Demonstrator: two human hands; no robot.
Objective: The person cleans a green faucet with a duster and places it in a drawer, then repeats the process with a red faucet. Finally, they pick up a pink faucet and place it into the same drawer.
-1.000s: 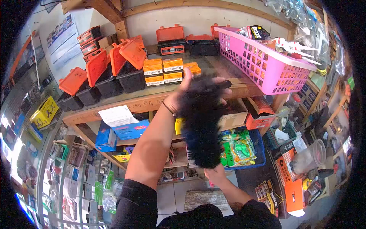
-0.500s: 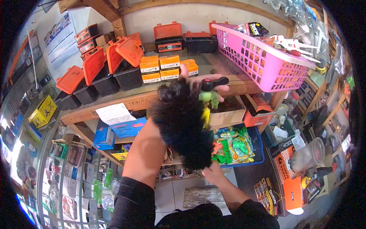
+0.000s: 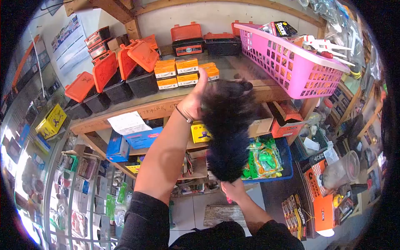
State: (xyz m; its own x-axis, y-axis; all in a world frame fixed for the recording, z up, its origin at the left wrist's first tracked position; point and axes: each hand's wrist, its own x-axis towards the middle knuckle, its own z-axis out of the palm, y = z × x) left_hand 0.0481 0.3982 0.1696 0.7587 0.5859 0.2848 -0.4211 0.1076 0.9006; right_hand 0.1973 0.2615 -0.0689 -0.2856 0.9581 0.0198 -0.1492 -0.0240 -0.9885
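Note:
A black, fluffy feather duster [image 3: 231, 133] stands upright in front of me. My right hand [image 3: 234, 191] is wrapped round its lower end, where a bit of pink shows below the fist. My left hand [image 3: 193, 102] is raised behind the duster's upper part at the counter edge, thumb pointing up. The duster hides its fingers and nearly all of the green plastic tap they hold; the tip of its black lever [image 3: 247, 86] seems to show at the duster's top right. Small orange-and-white boxes [image 3: 187, 73] are stacked just beyond the left thumb.
Black toolboxes with orange lids [image 3: 141, 83] line the glass-topped counter. A pink basket [image 3: 310, 75] stands at its right. Below are a blue box [image 3: 143, 138], a yellow box [image 3: 201, 132] and a blue tray [image 3: 287, 164] with green packets. Glass shelving [image 3: 83, 187] rises on the left.
The duster has swung right and more upright, now covering the green tap and left fingers that showed before. More of the left wrist and thumb is visible.

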